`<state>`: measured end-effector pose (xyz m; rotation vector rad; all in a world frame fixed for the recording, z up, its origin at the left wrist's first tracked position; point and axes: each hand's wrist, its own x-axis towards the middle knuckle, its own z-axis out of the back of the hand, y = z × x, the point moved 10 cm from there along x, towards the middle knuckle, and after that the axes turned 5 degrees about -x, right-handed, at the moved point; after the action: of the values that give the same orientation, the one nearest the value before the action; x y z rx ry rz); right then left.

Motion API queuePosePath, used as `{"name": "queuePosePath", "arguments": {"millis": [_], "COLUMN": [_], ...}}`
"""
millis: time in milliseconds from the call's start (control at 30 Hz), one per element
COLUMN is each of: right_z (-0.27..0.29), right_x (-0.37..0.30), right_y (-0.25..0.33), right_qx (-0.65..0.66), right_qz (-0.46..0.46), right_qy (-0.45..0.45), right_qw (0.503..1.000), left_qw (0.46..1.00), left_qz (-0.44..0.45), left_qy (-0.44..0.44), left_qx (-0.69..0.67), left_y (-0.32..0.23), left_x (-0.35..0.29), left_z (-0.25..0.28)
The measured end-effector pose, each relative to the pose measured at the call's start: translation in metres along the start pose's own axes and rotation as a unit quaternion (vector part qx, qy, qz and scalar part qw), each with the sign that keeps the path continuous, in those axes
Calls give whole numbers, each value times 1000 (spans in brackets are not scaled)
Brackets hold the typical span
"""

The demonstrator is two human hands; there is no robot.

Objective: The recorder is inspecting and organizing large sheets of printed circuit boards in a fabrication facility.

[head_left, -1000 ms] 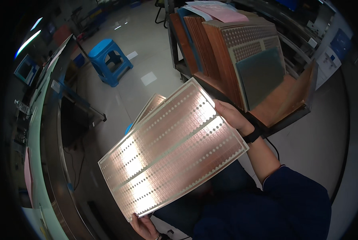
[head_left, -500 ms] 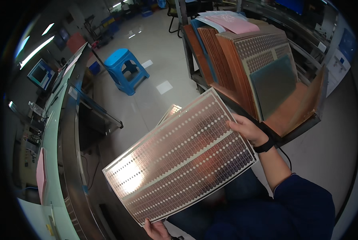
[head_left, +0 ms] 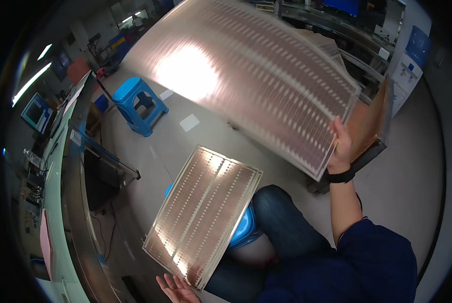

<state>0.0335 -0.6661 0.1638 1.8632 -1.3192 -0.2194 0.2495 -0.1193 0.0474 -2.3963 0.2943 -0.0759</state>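
Note:
A thin copper-coloured circuit board panel (head_left: 266, 86), patterned with rows of pale dots, is raised in the air and blurred by motion. My right hand (head_left: 341, 144) grips it by its lower right edge, thumb on the near face. Below it, a small stack of similar copper circuit board panels (head_left: 198, 217) lies on a blue stool (head_left: 243, 232) by my legs. My left hand (head_left: 178, 290) is beside the stack's near corner, palm up with fingers spread, holding nothing.
Another blue stool (head_left: 137, 106) stands on the floor ahead. A long bench (head_left: 64, 177) with a monitor (head_left: 39, 113) runs along the left. At the right, a brown-sided rack (head_left: 375, 123) is partly hidden behind the raised panel; a water dispenser (head_left: 406, 76) is beyond.
My right hand has swung the panel up and away, off to the upper right. My left hand has let go of its lower corner. The stack beneath has come into view.

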Motion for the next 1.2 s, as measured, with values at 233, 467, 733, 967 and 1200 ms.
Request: {"name": "queuePosePath", "arguments": {"millis": [233,467,733,967,1200], "right_z": [58,210,162,99,3], "right_x": [9,-16,8,-2,-34], "right_y": [37,-32,-38,-102,-213], "right_qx": [-338,-691,-613,-545,-515], "right_qz": [141,28,135,18,-85], "right_qy": [-228,-345,-183,-51,220], "right_qw": [902,634,756,837,824], "left_qw": [999,998,996,966,971], "left_qz": [6,-16,-44,23,96], "left_qy": [-38,-61,-74,-216,-173], "left_qx": [-9,0,-38,141,132], "left_y": [7,-10,-19,19,52], "left_x": [-4,-3,0,-12,-9], "left_z": [18,26,93,97,97]}}
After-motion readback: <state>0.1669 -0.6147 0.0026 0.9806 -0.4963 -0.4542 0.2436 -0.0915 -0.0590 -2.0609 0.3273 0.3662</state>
